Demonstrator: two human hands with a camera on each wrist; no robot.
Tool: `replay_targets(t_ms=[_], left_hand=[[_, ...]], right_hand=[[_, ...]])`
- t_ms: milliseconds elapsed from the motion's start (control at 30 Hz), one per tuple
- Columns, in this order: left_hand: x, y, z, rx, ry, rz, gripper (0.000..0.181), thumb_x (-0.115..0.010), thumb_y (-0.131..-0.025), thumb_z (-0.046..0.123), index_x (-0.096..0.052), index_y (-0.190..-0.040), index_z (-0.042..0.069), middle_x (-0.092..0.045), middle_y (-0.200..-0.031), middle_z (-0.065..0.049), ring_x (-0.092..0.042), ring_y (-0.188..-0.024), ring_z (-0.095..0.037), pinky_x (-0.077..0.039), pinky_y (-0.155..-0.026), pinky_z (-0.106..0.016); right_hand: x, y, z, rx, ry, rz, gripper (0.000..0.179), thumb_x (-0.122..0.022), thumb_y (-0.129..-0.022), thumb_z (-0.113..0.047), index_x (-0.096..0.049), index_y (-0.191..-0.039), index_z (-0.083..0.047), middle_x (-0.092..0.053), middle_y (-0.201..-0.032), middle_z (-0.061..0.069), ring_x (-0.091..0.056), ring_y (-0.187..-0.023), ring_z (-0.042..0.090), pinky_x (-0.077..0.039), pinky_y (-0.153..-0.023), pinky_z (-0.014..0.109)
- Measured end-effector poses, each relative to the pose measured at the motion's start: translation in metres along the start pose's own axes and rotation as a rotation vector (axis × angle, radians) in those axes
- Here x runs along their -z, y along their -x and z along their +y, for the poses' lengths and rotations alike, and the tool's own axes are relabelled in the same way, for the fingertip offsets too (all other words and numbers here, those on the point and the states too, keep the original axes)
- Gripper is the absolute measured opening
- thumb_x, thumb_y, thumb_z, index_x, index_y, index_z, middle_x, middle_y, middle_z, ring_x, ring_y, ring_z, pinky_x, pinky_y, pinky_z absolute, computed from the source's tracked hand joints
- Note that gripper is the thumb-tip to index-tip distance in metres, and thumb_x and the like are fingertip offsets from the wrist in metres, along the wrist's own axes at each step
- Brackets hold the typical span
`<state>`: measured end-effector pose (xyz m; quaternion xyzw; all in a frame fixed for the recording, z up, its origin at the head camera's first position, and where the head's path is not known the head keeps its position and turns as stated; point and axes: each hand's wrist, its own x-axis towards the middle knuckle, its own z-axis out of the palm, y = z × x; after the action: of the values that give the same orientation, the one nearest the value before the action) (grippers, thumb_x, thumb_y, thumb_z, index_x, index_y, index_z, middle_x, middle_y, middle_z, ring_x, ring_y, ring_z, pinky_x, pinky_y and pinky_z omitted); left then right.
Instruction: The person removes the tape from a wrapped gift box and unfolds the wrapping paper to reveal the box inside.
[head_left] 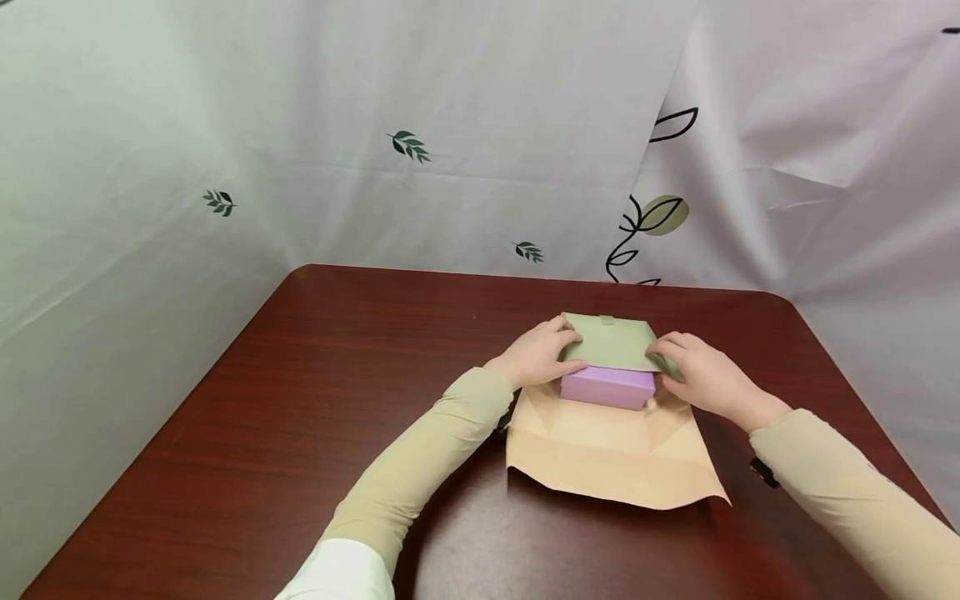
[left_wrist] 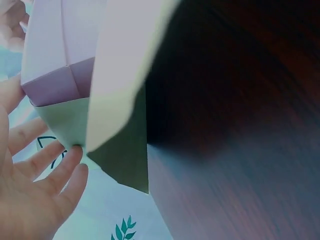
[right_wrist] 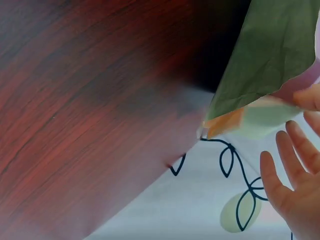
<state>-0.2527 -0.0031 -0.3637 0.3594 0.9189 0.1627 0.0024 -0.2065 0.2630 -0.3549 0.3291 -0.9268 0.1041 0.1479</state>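
A lilac box (head_left: 607,387) sits on a sheet of wrapping paper (head_left: 600,450), cream on its inner side and green on its outer side. The paper's green far flap (head_left: 609,340) is folded over the box top, with a small piece of tape (head_left: 606,320) at its far edge. My left hand (head_left: 538,352) rests at the flap's left side, thumb along its near edge; in the left wrist view the fingers (left_wrist: 62,167) are extended against the green paper. At the right end, my right hand (head_left: 705,371) touches the folded paper; its fingers (right_wrist: 290,155) are spread in the right wrist view.
The paper's near part lies spread toward me on the dark red wooden table (head_left: 337,375), its front edge curling. A pale curtain (head_left: 480,100) with leaf prints hangs behind and along the sides. Dark bands (head_left: 763,472) show at both wrists.
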Motion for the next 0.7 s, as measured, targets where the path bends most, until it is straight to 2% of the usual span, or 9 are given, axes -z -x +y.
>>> replay_targets(t_ms=[133,233,367,467,600,700], left_hand=[[0.002,0.002,-0.001,-0.016,0.009,0.0,0.045,-0.058,-0.094,0.036,-0.055,-0.131,0.01,-0.05,-0.132,-0.006,-0.049,-0.121,-0.02,-0.039,-0.103,-0.028],[0.002,0.004,-0.003,-0.014,-0.017,0.034,0.043,-0.058,-0.094,0.034,-0.055,-0.131,0.011,-0.05,-0.133,-0.006,-0.049,-0.122,-0.02,-0.04,-0.102,-0.03],[0.003,0.005,-0.006,-0.001,-0.073,0.142,0.037,-0.058,-0.095,0.028,-0.058,-0.127,0.012,-0.055,-0.126,-0.005,-0.055,-0.116,-0.018,-0.048,-0.093,-0.032],[0.004,0.005,-0.008,0.005,-0.075,0.241,0.029,-0.058,-0.094,0.021,-0.061,-0.122,0.012,-0.06,-0.118,-0.003,-0.061,-0.105,-0.016,-0.051,-0.085,-0.032],[0.005,0.004,-0.011,0.006,-0.062,0.355,0.022,-0.057,-0.094,0.014,-0.063,-0.115,0.012,-0.063,-0.11,-0.001,-0.064,-0.096,-0.015,-0.053,-0.078,-0.03],[0.007,0.002,-0.012,0.002,-0.058,0.402,0.02,-0.056,-0.095,0.012,-0.064,-0.113,0.012,-0.064,-0.108,-0.002,-0.064,-0.093,-0.015,-0.053,-0.075,-0.03]], right_hand=[[0.004,-0.003,-0.001,-0.034,0.004,0.065,0.029,-0.071,-0.071,0.005,-0.063,-0.097,-0.002,-0.062,-0.093,0.011,-0.059,-0.085,0.027,-0.05,-0.071,0.046],[0.007,-0.006,-0.001,-0.095,-0.005,0.116,0.022,-0.069,-0.073,0.004,-0.063,-0.094,-0.002,-0.063,-0.09,0.011,-0.059,-0.079,0.025,-0.049,-0.068,0.045],[0.011,-0.01,0.001,-0.189,-0.013,0.193,0.014,-0.069,-0.075,0.004,-0.065,-0.088,-0.001,-0.064,-0.086,0.012,-0.058,-0.071,0.025,-0.046,-0.063,0.044],[0.012,-0.013,0.004,-0.251,-0.01,0.239,0.01,-0.069,-0.075,0.004,-0.068,-0.084,0.0,-0.063,-0.084,0.013,-0.058,-0.069,0.027,-0.046,-0.061,0.046],[0.014,-0.019,0.01,-0.352,0.007,0.258,0.007,-0.069,-0.079,-0.002,-0.072,-0.085,-0.002,-0.068,-0.08,0.013,-0.061,-0.065,0.03,-0.045,-0.059,0.048],[0.015,-0.025,0.013,-0.412,0.01,0.269,0.009,-0.068,-0.083,-0.009,-0.074,-0.087,-0.003,-0.071,-0.076,0.014,-0.062,-0.063,0.032,-0.044,-0.057,0.049]])
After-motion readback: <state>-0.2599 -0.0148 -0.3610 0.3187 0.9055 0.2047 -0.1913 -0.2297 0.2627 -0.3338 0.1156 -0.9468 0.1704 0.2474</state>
